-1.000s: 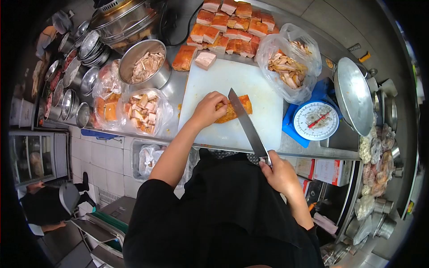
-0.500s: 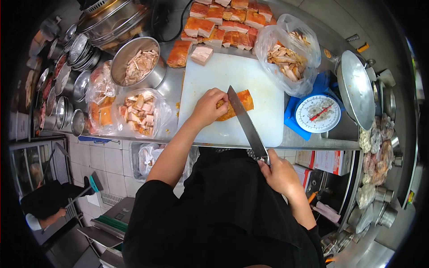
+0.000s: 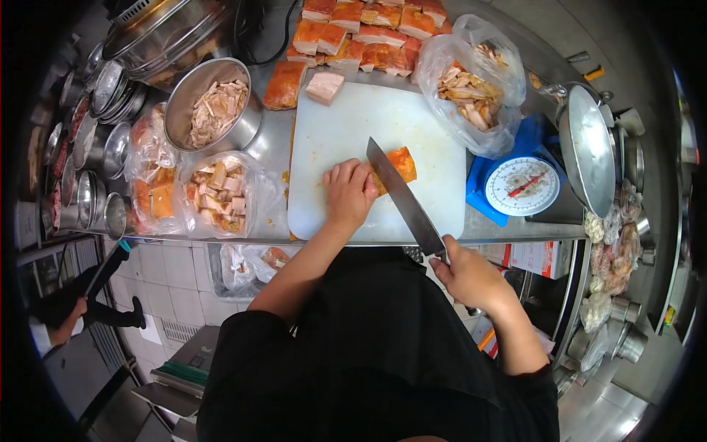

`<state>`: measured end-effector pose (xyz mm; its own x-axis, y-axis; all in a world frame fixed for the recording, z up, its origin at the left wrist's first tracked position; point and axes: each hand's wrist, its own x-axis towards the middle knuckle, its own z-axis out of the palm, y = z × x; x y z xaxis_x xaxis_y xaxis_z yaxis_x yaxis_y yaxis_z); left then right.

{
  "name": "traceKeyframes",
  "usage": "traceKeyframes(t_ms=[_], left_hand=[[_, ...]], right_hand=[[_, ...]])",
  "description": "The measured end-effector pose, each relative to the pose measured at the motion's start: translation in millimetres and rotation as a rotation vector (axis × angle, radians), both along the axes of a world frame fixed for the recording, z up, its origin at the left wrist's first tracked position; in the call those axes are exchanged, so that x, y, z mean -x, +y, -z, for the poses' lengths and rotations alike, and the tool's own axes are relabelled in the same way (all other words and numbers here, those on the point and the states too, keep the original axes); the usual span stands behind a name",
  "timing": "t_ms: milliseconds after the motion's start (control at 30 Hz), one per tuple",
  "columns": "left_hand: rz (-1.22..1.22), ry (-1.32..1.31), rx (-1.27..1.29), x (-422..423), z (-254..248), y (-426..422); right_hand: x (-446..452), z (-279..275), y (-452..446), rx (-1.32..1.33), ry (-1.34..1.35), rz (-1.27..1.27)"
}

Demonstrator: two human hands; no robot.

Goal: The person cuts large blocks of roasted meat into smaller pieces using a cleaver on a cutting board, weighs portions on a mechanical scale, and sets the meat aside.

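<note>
On the white cutting board [image 3: 317, 132] lies a piece of roast pork [image 3: 402, 163] with orange-brown skin. My left hand [image 3: 350, 193], its fingers curled, presses on the pork's left part and hides much of it. The right hand [image 3: 471, 276] is closed round the handle of a large kitchen knife [image 3: 405, 195]. Its blade slants up and to the left across the pork, close beside my left fingers. Whether the edge has entered the meat, I cannot tell. A pale block of pork [image 3: 325, 87] sits at the board's upper left corner.
Rows of roast pork blocks [image 3: 361, 33] stand behind the board. Left are a steel pot of sliced meat [image 3: 247, 121] and a bag of cut pork [image 3: 221, 193]. Right are another meat bag [image 3: 471, 96] and a blue scale [image 3: 523, 186]. A person [image 3: 66, 324] holds a long handle at far left.
My left hand has turned and flattened slightly over the pork. The knife blade has shifted slightly left and remains across the meat. The person at far left has moved.
</note>
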<state>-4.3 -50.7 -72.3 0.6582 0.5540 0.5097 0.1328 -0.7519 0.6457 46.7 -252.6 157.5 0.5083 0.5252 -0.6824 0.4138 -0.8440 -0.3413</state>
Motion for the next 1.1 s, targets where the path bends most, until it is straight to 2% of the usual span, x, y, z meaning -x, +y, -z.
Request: traceKeyframes(t_ms=[67,233,467,600,667,867,1000,1033,1100], left_hand=[[0.006,0.000,-0.006,-1,2,1],[0.024,-0.007,-0.004,0,2,2],[0.057,0.009,0.074,1,2,2],[0.070,-0.017,0.103,1,4,5],[0.068,-0.013,0.108,0,5,5],[0.141,-0.042,0.093,-1,0,7],[0.154,-0.070,0.065,16,-5,8],[0.148,-0.070,0.054,21,-9,12],[0.122,0.095,0.030,34,-22,20]], right_hand=[[-6,11,2,-0.057,-0.020,-0.063],[-25,40,48,-0.082,0.054,-0.027],[-32,45,62,-0.059,0.099,-0.005],[-32,101,57,-0.158,-0.013,-0.063],[-30,129,66,-0.199,-0.064,0.017],[-35,136,64,-0.256,-0.047,0.054],[-33,117,42,-0.347,-0.073,-0.028],[-28,99,26,-0.401,-0.088,0.039],[-32,85,-8,-0.434,-0.099,0.162]])
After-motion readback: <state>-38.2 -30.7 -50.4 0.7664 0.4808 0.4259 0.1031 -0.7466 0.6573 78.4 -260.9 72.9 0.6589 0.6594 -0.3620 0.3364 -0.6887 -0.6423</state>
